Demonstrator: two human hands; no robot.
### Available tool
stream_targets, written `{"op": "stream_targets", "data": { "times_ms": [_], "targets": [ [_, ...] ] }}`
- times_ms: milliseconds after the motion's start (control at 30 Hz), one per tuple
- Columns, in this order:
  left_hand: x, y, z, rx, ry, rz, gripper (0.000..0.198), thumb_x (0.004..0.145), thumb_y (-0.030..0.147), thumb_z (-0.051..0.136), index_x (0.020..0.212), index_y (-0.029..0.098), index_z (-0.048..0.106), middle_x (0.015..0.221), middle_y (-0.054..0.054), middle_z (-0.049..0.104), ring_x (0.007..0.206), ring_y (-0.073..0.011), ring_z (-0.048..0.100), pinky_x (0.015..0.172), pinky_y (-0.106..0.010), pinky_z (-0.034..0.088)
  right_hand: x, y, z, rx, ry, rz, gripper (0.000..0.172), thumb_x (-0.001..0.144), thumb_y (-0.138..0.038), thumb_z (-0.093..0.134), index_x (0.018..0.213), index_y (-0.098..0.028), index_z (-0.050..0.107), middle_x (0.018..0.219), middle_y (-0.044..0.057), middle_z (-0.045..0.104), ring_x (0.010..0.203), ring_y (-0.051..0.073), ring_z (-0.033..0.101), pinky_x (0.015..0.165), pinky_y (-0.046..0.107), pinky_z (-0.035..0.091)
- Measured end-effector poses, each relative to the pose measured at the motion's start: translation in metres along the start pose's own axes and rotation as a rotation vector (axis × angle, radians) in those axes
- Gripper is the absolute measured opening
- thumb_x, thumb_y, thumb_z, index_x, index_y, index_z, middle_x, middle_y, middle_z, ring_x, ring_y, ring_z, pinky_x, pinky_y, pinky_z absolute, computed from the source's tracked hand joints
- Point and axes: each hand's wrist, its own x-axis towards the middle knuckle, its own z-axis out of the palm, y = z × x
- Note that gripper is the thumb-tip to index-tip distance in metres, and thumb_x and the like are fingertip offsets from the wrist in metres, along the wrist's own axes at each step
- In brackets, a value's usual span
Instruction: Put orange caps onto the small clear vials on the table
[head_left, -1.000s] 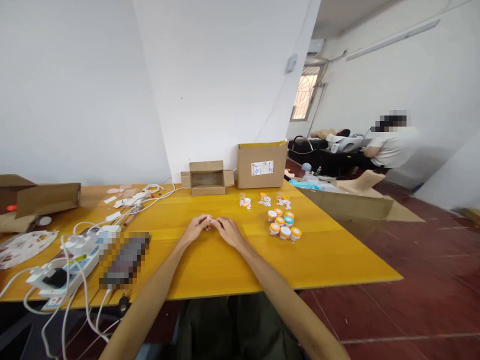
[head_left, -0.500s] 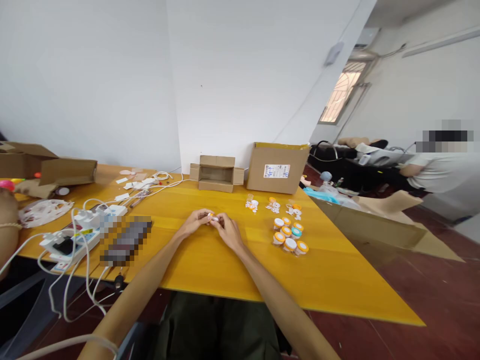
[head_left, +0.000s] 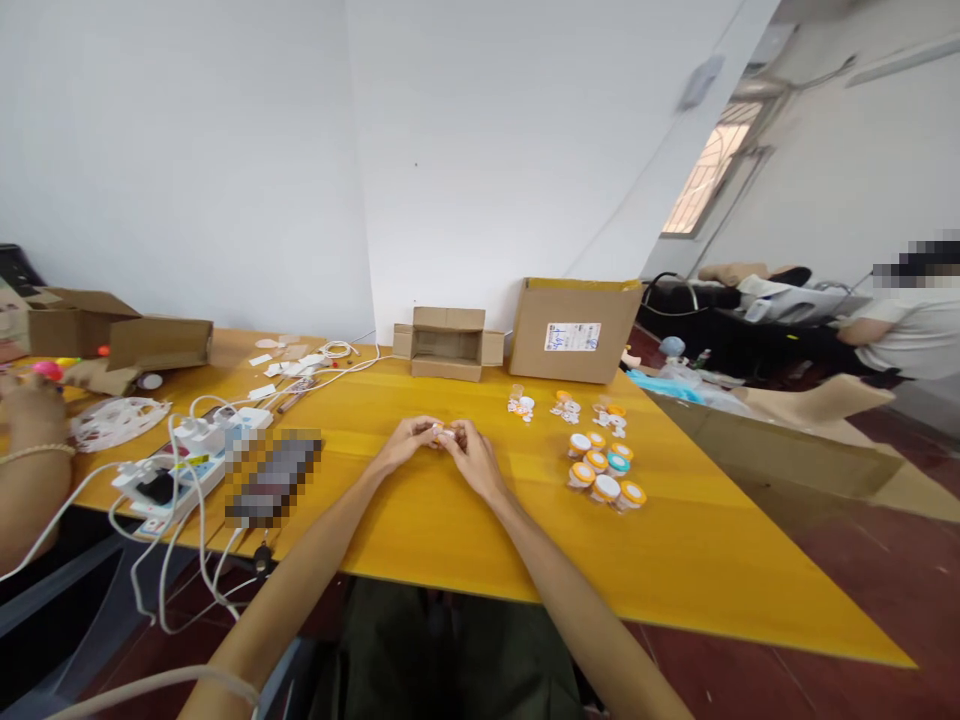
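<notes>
Above the middle of the yellow wooden table (head_left: 450, 530), my left hand (head_left: 409, 443) and my right hand (head_left: 474, 458) meet fingertip to fingertip. Between them they hold a small orange and white piece (head_left: 444, 432), mostly hidden by the fingers. Several small jars (head_left: 605, 488) with orange, white and teal lids stand grouped to the right of my hands. Behind those jars lie small heaps of white and orange pieces (head_left: 571, 411) beside open clear containers.
A small open carton (head_left: 448, 345) and a large box (head_left: 570, 335) stand at the back. Left are a power strip (head_left: 202, 465) with cables, a blurred dark device (head_left: 276, 480) and another person's arm (head_left: 34, 470). A person (head_left: 911, 320) sits far right.
The whole view has shifted, so things on the table appear further right. My hands stay together around the small piece. More of the other person's arm shows at the left.
</notes>
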Motion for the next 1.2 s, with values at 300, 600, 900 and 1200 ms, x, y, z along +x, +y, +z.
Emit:
{"op": "stream_targets", "data": {
  "times_ms": [300, 600, 900, 1200],
  "targets": [
    [0.003, 0.001, 0.002, 0.051, -0.013, 0.021, 0.042, 0.073, 0.055, 0.073, 0.088, 0.015, 0.072, 0.079, -0.006, 0.074, 0.075, -0.018, 0.068, 0.072, -0.029, 0.053, -0.001, -0.004, -0.004, 0.027, -0.001, -0.042, 0.017, 0.082, -0.039, 0.057, 0.088, -0.024, 0.059, 0.076, 0.001, 0.071, 0.069, 0.019, 0.065, 0.066, 0.029, 0.049],
    [0.005, 0.001, 0.001, 0.06, -0.027, 0.053, 0.047, 0.066, 0.051, 0.08, 0.096, 0.017, 0.071, 0.094, -0.007, 0.075, 0.085, -0.0197, 0.068, 0.082, -0.032, 0.053, 0.0, -0.004, -0.01, -0.149, 0.016, 0.008, 0.043, 0.09, -0.055, 0.047, 0.064, -0.023, 0.061, 0.062, 0.002, 0.066, 0.061, 0.018, 0.06, 0.059, 0.026, 0.041],
    [0.001, 0.004, 0.001, 0.034, -0.033, 0.09, 0.044, 0.065, 0.04, 0.083, 0.1, 0.017, 0.07, 0.104, -0.009, 0.074, 0.101, -0.0241, 0.067, 0.096, -0.037, 0.048, 0.002, 0.0, -0.008, -0.167, 0.036, 0.061, 0.062, 0.09, -0.067, 0.036, 0.055, -0.023, 0.06, 0.049, 0.003, 0.059, 0.054, 0.018, 0.06, 0.055, 0.026, 0.038],
    [0.0, 0.009, 0.005, -0.078, -0.037, 0.118, 0.062, 0.062, 0.036, 0.085, 0.119, 0.022, 0.064, 0.128, -0.011, 0.065, 0.122, -0.0255, 0.057, 0.102, -0.037, 0.045, 0.004, -0.003, -0.008, -0.073, -0.004, 0.079, 0.057, 0.092, -0.063, 0.035, 0.061, -0.022, 0.06, 0.054, 0.0, 0.061, 0.055, 0.016, 0.059, 0.059, 0.026, 0.041]
  ]
}}
